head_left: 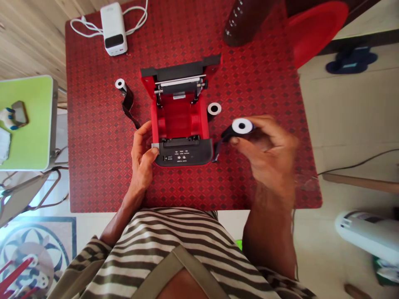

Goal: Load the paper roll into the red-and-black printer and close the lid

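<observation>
Printer: sitting on the red patterned table (102, 174), and there's the printer (183, 145) with its lid (181, 72) swung right up, so opening looks done.
Left hand: the left hand (141, 162) has the front left corner gripped, thumb at the grey catch (156, 146), fingers against the side.
Right hand: out to the right, the right hand (272, 151) pinches a black roll (242, 126) between thumb and fingers, white end up, loose strip (220, 147) dangling beside the printer.
Bay: the held roll is outside the red bay (181, 124); by my reading, seating a roll and closing up remain.
Other rolls: one (214, 109) stands just right of the printer, another (122, 86) lies to its left, tail (129, 109) unwound.
</observation>
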{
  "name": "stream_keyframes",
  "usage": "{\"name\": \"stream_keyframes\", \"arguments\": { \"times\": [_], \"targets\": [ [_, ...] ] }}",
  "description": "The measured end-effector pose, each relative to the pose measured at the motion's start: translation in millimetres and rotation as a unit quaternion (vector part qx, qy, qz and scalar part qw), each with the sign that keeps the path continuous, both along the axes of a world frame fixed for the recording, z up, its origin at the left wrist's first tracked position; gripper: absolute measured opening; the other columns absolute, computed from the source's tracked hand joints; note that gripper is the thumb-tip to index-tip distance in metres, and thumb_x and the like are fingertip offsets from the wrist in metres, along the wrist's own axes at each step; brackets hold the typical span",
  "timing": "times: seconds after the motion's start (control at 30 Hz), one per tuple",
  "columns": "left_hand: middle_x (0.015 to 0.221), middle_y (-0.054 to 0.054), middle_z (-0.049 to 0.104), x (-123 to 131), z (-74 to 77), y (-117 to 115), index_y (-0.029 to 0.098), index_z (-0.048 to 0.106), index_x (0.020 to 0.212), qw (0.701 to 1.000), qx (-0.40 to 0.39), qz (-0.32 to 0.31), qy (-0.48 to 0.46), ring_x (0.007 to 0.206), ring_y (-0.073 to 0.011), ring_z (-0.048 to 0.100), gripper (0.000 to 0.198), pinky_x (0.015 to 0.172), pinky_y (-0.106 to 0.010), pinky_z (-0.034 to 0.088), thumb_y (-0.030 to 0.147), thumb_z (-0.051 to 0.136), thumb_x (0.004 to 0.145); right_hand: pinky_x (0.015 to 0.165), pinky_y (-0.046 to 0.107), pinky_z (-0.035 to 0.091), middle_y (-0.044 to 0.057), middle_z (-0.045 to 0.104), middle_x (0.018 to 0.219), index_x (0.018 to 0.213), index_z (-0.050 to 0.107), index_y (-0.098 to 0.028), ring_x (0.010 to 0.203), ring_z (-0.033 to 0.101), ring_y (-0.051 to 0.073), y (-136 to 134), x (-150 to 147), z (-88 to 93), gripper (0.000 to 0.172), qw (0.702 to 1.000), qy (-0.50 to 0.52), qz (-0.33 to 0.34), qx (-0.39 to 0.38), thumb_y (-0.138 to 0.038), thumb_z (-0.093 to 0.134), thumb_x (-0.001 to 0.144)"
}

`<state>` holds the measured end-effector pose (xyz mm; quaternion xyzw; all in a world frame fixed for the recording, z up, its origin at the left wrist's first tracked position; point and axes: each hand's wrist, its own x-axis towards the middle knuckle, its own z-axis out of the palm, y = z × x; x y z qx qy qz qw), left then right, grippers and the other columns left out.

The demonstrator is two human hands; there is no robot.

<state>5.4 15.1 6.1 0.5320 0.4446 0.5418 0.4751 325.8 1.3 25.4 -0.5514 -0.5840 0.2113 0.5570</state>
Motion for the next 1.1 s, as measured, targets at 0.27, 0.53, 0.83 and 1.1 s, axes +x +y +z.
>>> {"name": "stream_keyframes", "arguments": {
  "times": [0.27, 0.53, 0.83, 1.1],
  "targets": [
    [0.162, -0.006, 0.088, -3, -9.4, 7, 0.040, 0.081, 0.172, 0.999, 0.045, -0.016, -0.017, 0.146, -0.0359, 0.086, 0.068, 0.120, -0.050, 0.074, 0.071, 0.087, 0.112, 0.091, 0.048, 0.074, 0.006, 0.096, 0.120, 0.132, 0.094, -0.032, 0.099, 0.088, 0.029, 2, -27, -21.9, 0.031, 0.990, -0.053, 0.039, -0.123, -0.032, 0.080, 0.104],
    [0.160, -0.007, 0.089, -3, -9.8, 6, 0.040, 0.081, 0.171, 0.999, 0.042, -0.003, -0.003, 0.143, -0.0366, 0.087, 0.068, 0.115, -0.049, 0.076, 0.074, 0.087, 0.112, 0.117, 0.067, 0.080, 0.008, 0.096, 0.149, 0.163, 0.085, -0.038, 0.119, 0.096, 0.036, -11, -8, -15.3, 0.062, 0.981, -0.017, 0.092, -0.170, -0.027, 0.088, 0.103],
    [0.166, -0.008, 0.084, -3, -12.6, 4, 0.044, 0.077, 0.175, 0.998, 0.055, -0.006, 0.023, 0.146, -0.0402, 0.084, 0.068, 0.118, -0.054, 0.075, 0.077, 0.083, 0.117, 0.115, 0.061, 0.079, 0.006, 0.099, 0.133, 0.137, 0.094, -0.036, 0.120, 0.096, 0.034, 44, 17, -12.5, 0.034, 0.987, -0.016, 0.053, -0.153, -0.036, 0.093, 0.103],
    [0.163, -0.008, 0.087, 0, -12.8, 4, 0.038, 0.077, 0.176, 0.998, 0.057, -0.021, -0.018, 0.148, -0.0359, 0.086, 0.064, 0.121, -0.049, 0.073, 0.067, 0.082, 0.118, 0.104, 0.059, 0.075, 0.004, 0.092, 0.114, 0.116, 0.087, -0.034, 0.105, 0.088, 0.034, 85, -4, -22.0, 0.029, 0.984, -0.040, 0.091, -0.151, -0.052, 0.097, 0.096]
  ]
}}
